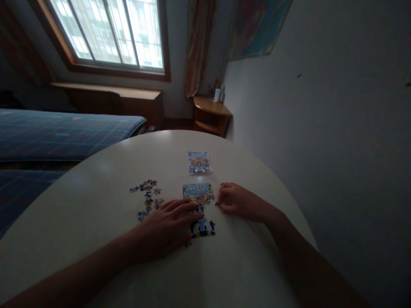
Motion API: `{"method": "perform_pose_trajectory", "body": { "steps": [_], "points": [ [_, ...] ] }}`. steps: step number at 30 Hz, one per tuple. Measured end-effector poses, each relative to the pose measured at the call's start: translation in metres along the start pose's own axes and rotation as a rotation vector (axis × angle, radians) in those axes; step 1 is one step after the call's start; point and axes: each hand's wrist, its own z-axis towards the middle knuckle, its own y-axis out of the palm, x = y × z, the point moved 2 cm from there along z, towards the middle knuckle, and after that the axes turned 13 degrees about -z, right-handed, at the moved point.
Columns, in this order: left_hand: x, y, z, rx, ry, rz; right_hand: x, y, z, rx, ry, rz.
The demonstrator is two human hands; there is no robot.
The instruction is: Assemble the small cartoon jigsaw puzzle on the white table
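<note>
A bright, brown-framed window [115, 34] sits between 2 orange-brown fabric curtains [197, 51]. Below stands a long wooden desk [138, 91]; left, a blue plaid mattress [64, 132]; right, a rounded wooden corner shelf [210, 107] and a colourful poster [257, 30] on a grey wall [321, 128].

Pretty clearly somebody's home, looks like a bedroom tbh; there's a bed [64, 133] in blue checks over on the left, a wood-framed window [117, 32] on the far side with a patterned curtain [199, 47] right of it, plus a long wooden desk [131, 91] underneath; little corner cabinet [212, 107] at the far end, poster [257, 30] up on the right wall [321, 111]; round table [247, 171] near.
</note>
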Motion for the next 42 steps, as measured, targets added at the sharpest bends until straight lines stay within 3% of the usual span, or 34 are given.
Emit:
{"method": "perform_pose_trajectory", "body": {
  "steps": [7, 21, 30, 42],
  "points": [
    [-0.001, 0.001, 0.000, -0.002, -0.004, 0.005, 0.002, -0.002, -0.002, -0.002, 0.066, -0.021],
    [-0.003, 0.001, 0.000, 0.002, 0.009, 0.012, -0.013, 0.006, 0.000, -0.062, -0.056, 0.085],
    [0.002, -0.002, 0.001, -0.027, -0.012, 0.022, -0.021, 0.016, 0.002, -0.009, -0.058, 0.211],
    [0.001, 0.001, 0.001, -0.026, 0.002, 0.037, -0.030, 0.018, 0.006, 0.060, -0.032, 0.117]
  ]
}}
